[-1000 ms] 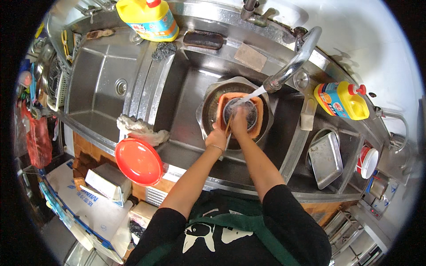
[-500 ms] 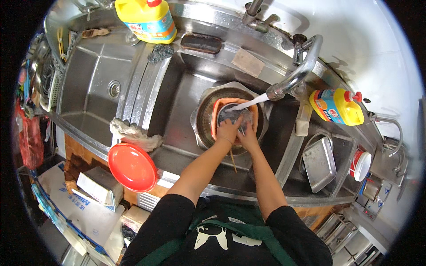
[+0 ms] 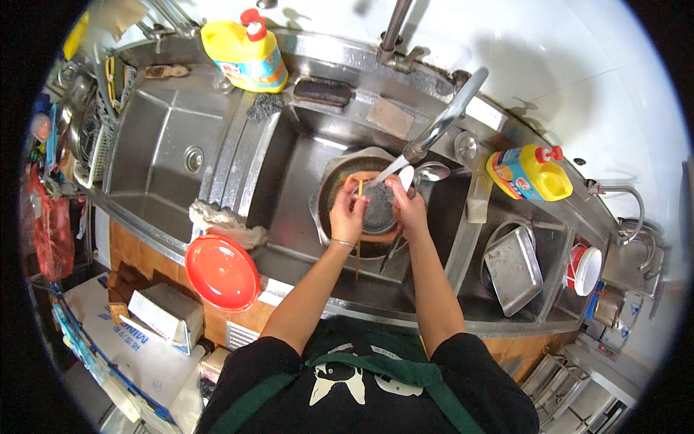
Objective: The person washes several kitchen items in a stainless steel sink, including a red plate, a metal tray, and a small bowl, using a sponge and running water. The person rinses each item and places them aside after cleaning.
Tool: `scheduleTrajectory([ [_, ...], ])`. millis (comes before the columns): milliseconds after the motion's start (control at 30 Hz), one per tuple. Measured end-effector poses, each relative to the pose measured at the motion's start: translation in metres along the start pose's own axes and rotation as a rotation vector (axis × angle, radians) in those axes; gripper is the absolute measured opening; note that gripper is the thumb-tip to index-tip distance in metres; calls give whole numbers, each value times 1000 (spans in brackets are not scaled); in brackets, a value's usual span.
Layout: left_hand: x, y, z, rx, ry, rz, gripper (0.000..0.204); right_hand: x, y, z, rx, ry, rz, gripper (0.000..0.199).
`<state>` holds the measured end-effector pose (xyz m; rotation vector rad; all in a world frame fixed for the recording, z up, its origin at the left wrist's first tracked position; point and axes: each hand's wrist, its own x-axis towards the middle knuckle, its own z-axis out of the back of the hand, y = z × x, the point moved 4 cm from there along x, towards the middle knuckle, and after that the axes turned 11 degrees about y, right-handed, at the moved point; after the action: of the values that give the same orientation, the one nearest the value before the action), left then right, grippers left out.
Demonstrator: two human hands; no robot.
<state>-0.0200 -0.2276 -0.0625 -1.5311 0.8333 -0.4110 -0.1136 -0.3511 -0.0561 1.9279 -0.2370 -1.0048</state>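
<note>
My left hand (image 3: 347, 216) pinches a thin yellowish stick (image 3: 360, 188) at the left rim of an orange container (image 3: 368, 176). My right hand (image 3: 410, 209) is closed on a utensil with a white rounded end (image 3: 406, 176); its exact kind is unclear. A dark handle shows below that hand. Between my hands is a dark round bowl (image 3: 379, 208) inside the orange container, which stands in a wide metal basin (image 3: 318, 195) in the middle sink. Water runs from the faucet (image 3: 414, 150) into the bowl. A metal ladle (image 3: 433, 171) lies at the basin's right rim.
Yellow detergent jugs stand at the back left (image 3: 247, 58) and right (image 3: 531, 173). A brush (image 3: 322, 91) and a scouring pad (image 3: 265, 106) lie on the ledge. A red lid (image 3: 222, 271) and a rag (image 3: 228, 224) are at the front left. A metal tray (image 3: 513, 271) leans in the right sink.
My hands have come up out of the bowl and apart. The left now holds the stick, the right a white-ended utensil. A ladle now shows at the basin's right. The view has shifted slightly.
</note>
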Motion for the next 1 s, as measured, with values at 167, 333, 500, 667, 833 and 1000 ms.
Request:
scheduleTrajectory([
  [167,48,-23,-18,-58,227,2,21,12,51,-52,-171,83,289,21],
  [333,39,-36,-26,322,429,-128,34,22,86,-35,94,-146,379,19],
  [500,-26,-17,18,571,344,80,37,24,99,-26,79,-104,431,21],
  [667,8,-23,12,598,241,-161,37,7,73,-64,-192,-68,428,19],
  [833,24,-18,1,-169,171,83,34,-13,60,-74,-654,-82,475,32],
  [1000,16,-18,-13,-453,95,322,20,-21,38,-49,-829,-8,342,21],
])
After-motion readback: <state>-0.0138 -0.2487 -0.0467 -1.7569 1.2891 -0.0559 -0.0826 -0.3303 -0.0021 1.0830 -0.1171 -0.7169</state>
